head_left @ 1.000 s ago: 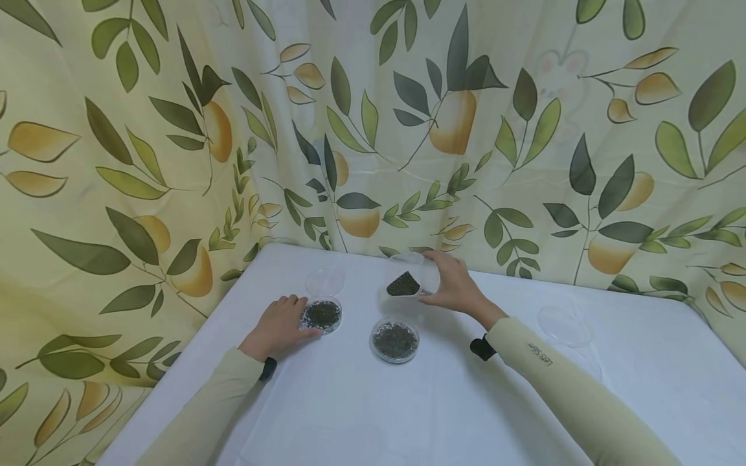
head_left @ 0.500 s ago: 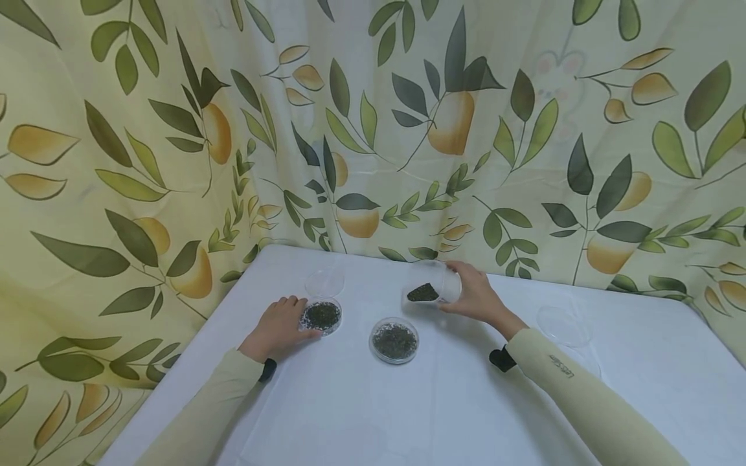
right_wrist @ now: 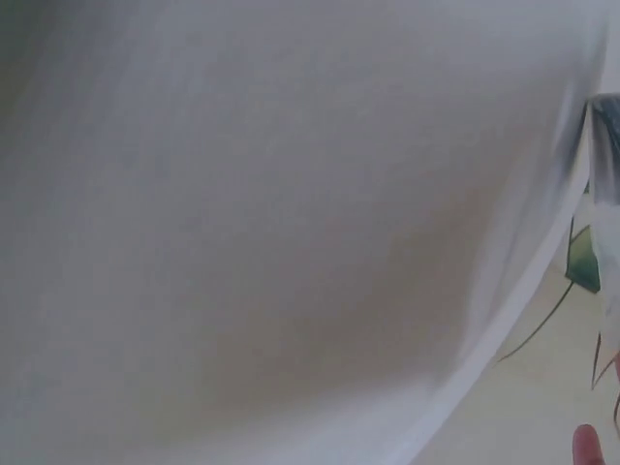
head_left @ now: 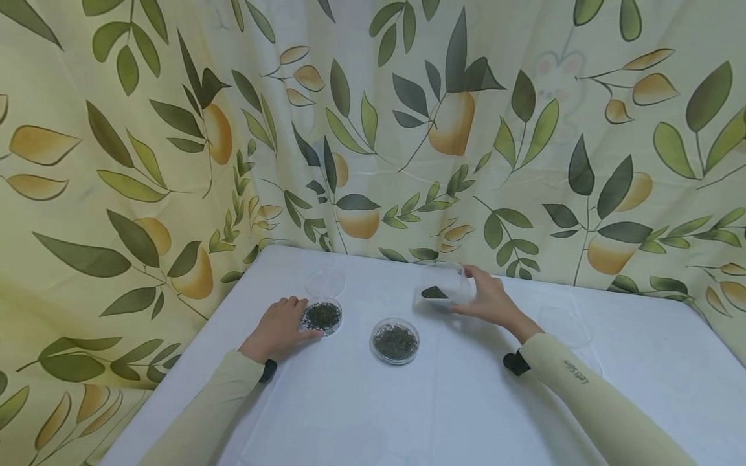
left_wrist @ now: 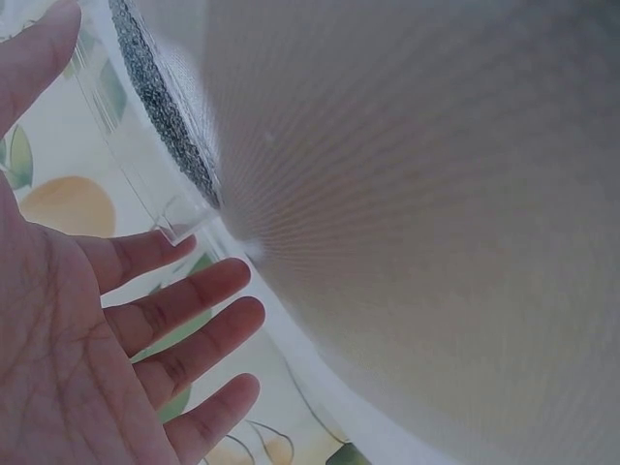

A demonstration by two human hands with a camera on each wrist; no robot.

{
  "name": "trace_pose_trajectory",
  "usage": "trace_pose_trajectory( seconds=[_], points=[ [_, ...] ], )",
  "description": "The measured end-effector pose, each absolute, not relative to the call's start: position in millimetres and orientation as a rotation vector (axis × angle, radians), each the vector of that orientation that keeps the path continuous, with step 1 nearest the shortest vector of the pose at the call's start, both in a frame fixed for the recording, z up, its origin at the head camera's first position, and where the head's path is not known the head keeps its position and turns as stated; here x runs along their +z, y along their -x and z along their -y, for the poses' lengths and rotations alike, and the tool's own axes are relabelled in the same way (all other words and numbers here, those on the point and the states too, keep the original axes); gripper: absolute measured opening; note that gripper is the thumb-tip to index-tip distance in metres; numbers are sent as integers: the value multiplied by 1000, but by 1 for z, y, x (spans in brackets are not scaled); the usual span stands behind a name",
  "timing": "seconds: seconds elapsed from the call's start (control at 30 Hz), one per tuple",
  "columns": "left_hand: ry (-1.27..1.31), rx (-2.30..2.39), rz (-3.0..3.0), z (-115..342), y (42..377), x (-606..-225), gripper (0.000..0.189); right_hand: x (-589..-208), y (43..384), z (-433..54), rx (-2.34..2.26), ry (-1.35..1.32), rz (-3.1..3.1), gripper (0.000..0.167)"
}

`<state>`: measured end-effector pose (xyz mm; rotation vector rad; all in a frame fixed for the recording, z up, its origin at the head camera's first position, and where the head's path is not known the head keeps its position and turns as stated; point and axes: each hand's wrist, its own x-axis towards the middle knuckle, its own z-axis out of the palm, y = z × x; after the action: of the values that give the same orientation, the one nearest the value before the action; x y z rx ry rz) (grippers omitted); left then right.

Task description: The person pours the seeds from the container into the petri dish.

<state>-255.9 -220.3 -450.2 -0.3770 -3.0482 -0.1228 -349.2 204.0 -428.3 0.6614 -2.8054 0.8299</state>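
The right hand (head_left: pixel 488 301) grips a tilted transparent cup (head_left: pixel 445 279) (dark granules (head_left: pixel 434 293) inside). The left hand (head_left: pixel 282 328), set apart, touches a petri dish (head_left: pixel 322 316) with extended fingers (left_wrist: pixel 184 305).

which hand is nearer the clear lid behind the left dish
Left. The left hand touches the dish in front of the lid; the right hand holds a cup farther right.

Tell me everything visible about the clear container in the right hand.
The clear container is a see-through, cup-like vessel, plastic or glass, unclear which. It is tilted over, a small wedge of dark green bits resting low inside. The right hand grips its right end between thumb and fingers. It is near the far edge of the white table; whether they touch is unclear.
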Motion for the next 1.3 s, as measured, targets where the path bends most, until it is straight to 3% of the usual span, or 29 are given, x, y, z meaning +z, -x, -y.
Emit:
trace_pose_trajectory(
  seconds=[0.93, 1.3],
  points=[
    [395, -128, 3019, 221, 256, -452, 78, -432, 357, -229, 623, -566, 2985, 79],
    [406, -106, 3018, 221, 256, -451, 78, -418, 359, -225, 648, -616, 2946, 98]
  ],
)
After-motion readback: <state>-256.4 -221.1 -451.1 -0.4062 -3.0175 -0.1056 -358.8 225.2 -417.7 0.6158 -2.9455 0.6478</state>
